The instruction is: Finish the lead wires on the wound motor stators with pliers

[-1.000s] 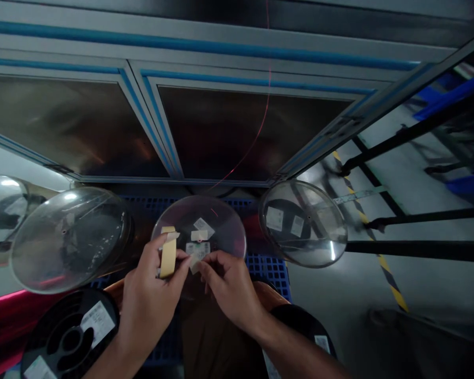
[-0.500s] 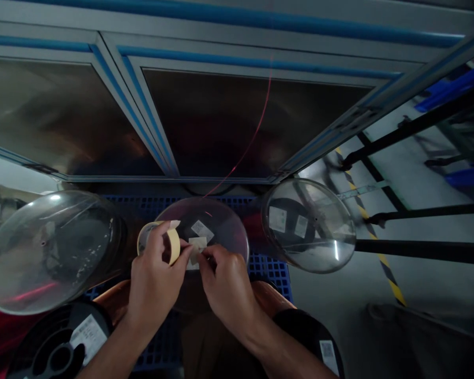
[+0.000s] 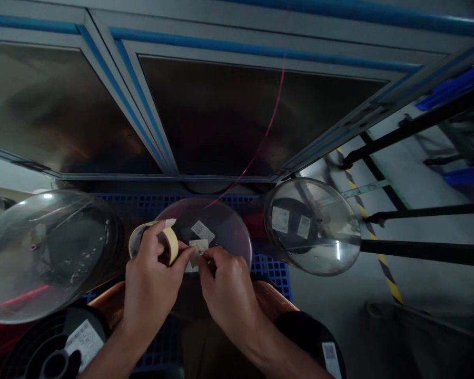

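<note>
My left hand (image 3: pixel 152 268) has a roll of masking tape (image 3: pixel 173 246) hooked on its fingers, while its thumb and a fingertip pinch near a small torn piece of tape (image 3: pixel 198 245). Close beside it, my right hand (image 3: pixel 227 284) is closed, thumb and forefinger pinching at the lower edge of that piece; the exact grip is hidden. Both hands are over the clear round cover (image 3: pixel 233 226) of the middle spool, which bears a white label (image 3: pixel 203 231). A thin red wire (image 3: pixel 266 134) runs from this cover up towards the cabinet.
Covered spools stand left (image 3: pixel 51 252) and right (image 3: pixel 312 226) on a blue grid pallet (image 3: pixel 274 273). Nearer me are black-flanged copper wire spools (image 3: pixel 327 337). A cabinet (image 3: pixel 174 105) with blue-edged doors rises behind. Black rails (image 3: pixel 418 250) and yellow-black floor tape (image 3: pixel 387 268) lie to the right.
My left hand and the tape roll have shifted slightly left. My right hand stays almost in place, still pinching at the tape piece. The view has turned a little.
</note>
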Tool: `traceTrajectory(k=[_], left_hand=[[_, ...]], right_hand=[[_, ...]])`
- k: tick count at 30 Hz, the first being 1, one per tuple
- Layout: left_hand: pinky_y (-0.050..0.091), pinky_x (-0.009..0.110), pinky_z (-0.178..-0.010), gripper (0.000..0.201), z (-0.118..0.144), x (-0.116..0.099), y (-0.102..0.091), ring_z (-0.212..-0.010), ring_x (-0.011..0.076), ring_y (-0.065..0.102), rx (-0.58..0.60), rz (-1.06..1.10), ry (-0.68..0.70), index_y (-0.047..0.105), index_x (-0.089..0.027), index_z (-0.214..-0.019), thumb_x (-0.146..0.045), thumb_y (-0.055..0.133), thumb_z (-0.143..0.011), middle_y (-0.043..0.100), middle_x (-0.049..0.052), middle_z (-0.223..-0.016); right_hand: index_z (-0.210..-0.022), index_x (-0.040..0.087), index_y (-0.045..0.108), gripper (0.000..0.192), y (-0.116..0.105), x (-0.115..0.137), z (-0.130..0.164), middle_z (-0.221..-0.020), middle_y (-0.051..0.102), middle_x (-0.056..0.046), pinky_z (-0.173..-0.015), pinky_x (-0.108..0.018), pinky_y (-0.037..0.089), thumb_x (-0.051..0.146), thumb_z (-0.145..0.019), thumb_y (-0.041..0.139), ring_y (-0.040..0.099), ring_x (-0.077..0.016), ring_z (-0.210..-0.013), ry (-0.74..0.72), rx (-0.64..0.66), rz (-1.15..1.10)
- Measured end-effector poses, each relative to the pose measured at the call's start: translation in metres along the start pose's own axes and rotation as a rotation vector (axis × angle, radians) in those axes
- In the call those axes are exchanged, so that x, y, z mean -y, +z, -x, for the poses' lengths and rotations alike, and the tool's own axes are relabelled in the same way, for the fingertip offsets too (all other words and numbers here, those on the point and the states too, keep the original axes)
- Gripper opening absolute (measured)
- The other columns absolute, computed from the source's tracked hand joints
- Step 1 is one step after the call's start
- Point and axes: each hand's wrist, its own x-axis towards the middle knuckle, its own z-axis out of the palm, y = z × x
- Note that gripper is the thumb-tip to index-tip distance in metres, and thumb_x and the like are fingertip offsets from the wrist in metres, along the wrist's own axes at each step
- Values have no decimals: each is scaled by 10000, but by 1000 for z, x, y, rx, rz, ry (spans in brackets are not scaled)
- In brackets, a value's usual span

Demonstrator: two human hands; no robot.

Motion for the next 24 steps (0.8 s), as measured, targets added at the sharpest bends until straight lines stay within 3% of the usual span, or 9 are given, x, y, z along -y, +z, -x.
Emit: traceTrajectory(k=[14, 24], left_hand=[[562, 318, -714, 575, 0, 3, 3, -804, 207, 748, -30, -45, 54, 520, -232, -1231, -231, 799, -728, 757, -29, -791], [551, 292, -673, 562, 0, 2, 3, -781, 196, 746, -34, -40, 54, 537, -232, -1214, -238, 806, -722, 754, -33, -782]], right_hand=[[-849, 128, 733, 177, 1, -2, -1, -718, 742, -93, -591, -273, 467, 183, -895, 572, 691, -191, -632, -16, -43, -32], [-848, 125, 715, 187, -1, 0, -3, -754, 743, -101, -601, -295, 447, 209, -908, 559, 674, -200, -648, 18, 7, -29]])
